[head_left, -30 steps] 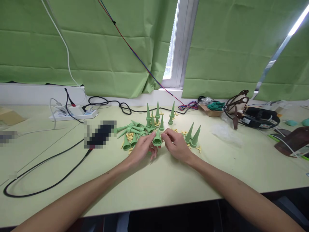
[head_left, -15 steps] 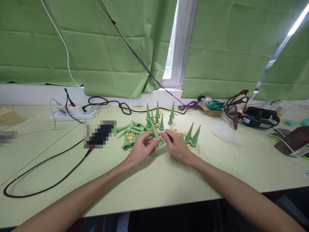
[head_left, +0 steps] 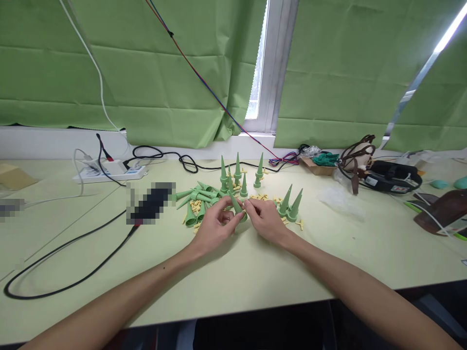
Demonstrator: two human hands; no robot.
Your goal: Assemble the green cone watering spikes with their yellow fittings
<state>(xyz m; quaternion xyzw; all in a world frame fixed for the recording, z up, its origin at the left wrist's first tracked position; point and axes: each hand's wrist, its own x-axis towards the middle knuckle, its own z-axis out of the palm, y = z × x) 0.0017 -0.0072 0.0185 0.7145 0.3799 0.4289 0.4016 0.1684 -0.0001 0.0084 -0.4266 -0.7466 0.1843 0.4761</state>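
My left hand [head_left: 215, 223] is closed round a green plastic plant-watering spike [head_left: 235, 204], its tip leaning up and to the left. At the spike's side, my right hand [head_left: 264, 218] pinches with thumb and forefinger; what lies between these fingertips is too small and hidden to make out. Left of my hands is a heap of green spikes [head_left: 190, 216] with small yellow T-shaped valves [head_left: 197, 206] among them. Several spikes stand upright behind my hands, and two standing spikes [head_left: 294, 210] are just right of my right hand, near a loose yellow valve [head_left: 300, 224].
A pixelated dark device [head_left: 151, 204] on a black cable lies to the left. Behind it is a white power strip [head_left: 109, 172]. Crumpled clear plastic [head_left: 341, 201], a small cardboard box [head_left: 317, 166] and a black strapped item [head_left: 394, 177] lie on the right.
The spike in my left hand has tilted, so its tip sits lower and it looks shorter. My right hand stays pinched against its side.
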